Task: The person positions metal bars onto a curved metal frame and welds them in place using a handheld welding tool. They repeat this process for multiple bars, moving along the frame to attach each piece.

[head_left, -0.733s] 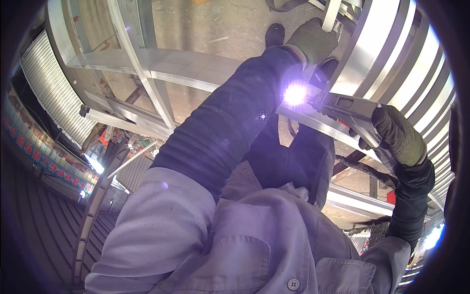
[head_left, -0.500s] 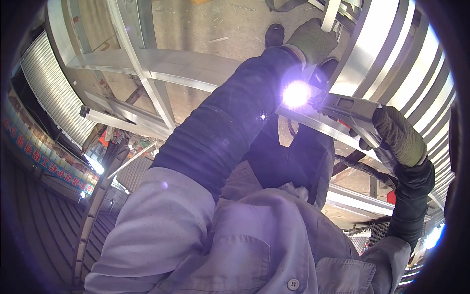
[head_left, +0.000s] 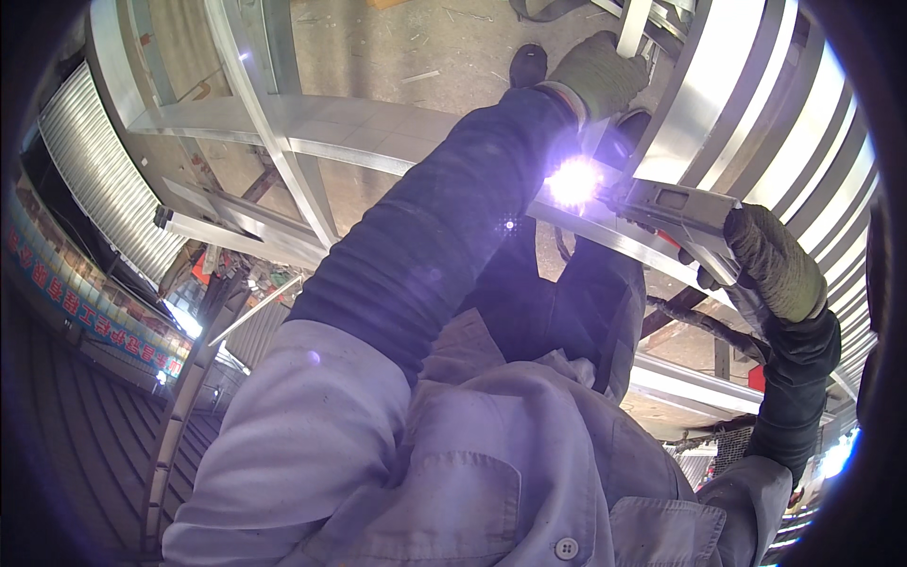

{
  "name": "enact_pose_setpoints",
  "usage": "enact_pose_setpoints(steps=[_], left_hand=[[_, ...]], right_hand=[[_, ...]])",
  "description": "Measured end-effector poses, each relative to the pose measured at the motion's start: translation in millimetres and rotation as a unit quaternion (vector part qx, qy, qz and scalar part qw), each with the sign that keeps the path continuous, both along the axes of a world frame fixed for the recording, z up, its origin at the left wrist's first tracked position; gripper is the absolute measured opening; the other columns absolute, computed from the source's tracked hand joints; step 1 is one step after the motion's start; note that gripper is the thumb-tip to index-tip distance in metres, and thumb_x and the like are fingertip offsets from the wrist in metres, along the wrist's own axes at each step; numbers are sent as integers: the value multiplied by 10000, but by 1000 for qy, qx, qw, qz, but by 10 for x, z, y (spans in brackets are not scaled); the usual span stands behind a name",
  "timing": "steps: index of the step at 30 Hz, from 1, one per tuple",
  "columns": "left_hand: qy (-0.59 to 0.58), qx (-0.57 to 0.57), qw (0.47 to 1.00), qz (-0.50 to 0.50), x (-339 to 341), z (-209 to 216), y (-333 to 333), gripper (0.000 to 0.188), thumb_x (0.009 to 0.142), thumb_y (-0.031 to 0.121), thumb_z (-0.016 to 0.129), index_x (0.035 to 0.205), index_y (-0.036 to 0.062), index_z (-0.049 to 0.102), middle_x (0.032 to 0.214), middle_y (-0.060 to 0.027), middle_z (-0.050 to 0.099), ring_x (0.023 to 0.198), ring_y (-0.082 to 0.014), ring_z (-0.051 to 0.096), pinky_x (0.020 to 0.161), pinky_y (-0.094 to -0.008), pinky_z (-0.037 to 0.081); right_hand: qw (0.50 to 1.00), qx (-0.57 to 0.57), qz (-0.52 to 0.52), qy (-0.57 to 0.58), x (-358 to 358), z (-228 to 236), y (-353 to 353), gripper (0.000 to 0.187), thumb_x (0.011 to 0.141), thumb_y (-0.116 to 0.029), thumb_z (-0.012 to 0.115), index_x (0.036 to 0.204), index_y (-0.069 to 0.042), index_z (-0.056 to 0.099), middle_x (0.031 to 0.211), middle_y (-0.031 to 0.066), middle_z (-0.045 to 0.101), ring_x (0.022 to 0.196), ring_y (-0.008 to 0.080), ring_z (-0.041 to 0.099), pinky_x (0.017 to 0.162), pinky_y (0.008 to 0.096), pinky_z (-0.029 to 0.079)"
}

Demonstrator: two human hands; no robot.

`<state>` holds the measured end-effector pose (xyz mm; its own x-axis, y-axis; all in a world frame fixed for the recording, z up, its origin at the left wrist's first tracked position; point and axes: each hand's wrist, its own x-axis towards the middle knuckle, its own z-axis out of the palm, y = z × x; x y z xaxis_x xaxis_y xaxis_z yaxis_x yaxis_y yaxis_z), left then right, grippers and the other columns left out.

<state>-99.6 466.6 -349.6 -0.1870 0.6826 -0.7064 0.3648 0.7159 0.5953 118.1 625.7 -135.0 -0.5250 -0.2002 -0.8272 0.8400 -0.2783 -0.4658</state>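
My right hand (head_left: 777,263), in a grey-green glove, is closed round the grip of a welding gun (head_left: 682,210). Its nozzle points left at a metal rail (head_left: 628,238), where a dazzling white-violet glare hides the joint and the nozzle's tip. Farther off, my left hand (head_left: 600,77), gloved alike, wraps round a narrow metal bar (head_left: 635,26) beside the glare. Part of that bar below the hand is lost in the brightness. A dark cable (head_left: 713,326) hangs below the gun.
Long shiny metal slats (head_left: 718,94) stand close on the right. A metal frame (head_left: 283,142) with crossing bars spreads to the left. Scraps lie on the dusty floor (head_left: 406,57). Corrugated sheet (head_left: 109,161) and a printed banner (head_left: 85,302) show at the far left.
The glare still burns at nearly the same spot on the rail. The gun and my right hand have shifted very slightly right; my left hand keeps its hold, barely moved.
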Motion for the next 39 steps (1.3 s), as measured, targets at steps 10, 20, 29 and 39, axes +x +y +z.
enact_pose_setpoints(steps=[10, 20, 29, 39], left_hand=[[-8, -62, 973, 224, -578, 1203, -662, 693, 974, 539, 710, 1342, -46, 661, 1172, -189, 769, 1090, -259, 740, 966, -377, 564], [303, -23, 945, 124, -698, 1099, -1577, 460, 1029, 449, 683, 1185, 21, 743, 1096, -186, 799, 1068, -332, 774, 925, -423, 586], [336, -24, 935, 114, -671, 1091, -1606, 429, 1021, 461, 677, 1132, 54, 758, 998, -156, 794, 944, -348, 768, 850, -432, 587], [344, -32, 931, 114, -676, 1081, -1615, 416, 1009, 468, 663, 1109, 75, 760, 968, -142, 794, 906, -364, 760, 828, -461, 584]], right_hand=[[999, -4, 17, 30, 35, -115, -7, 621, 1119, -483, 488, 1385, 74, 558, 1048, 228, 753, 907, 246, 775, 776, 307, 630], [992, 112, 10, 61, 673, -185, 39, 526, 1142, -358, 505, 1441, 74, 527, 1081, 255, 747, 921, 245, 781, 742, 289, 649], [935, 209, -285, 16, 2438, 126, 857, 993, 972, -767, 564, 1578, 8, 427, 1459, 253, 613, 1296, 329, 684, 1091, 438, 582], [710, 667, -212, -83, 1635, -475, 613, 872, 979, -715, 639, 1627, -150, 492, 1576, 224, 565, 1449, 391, 562, 1196, 481, 473]])
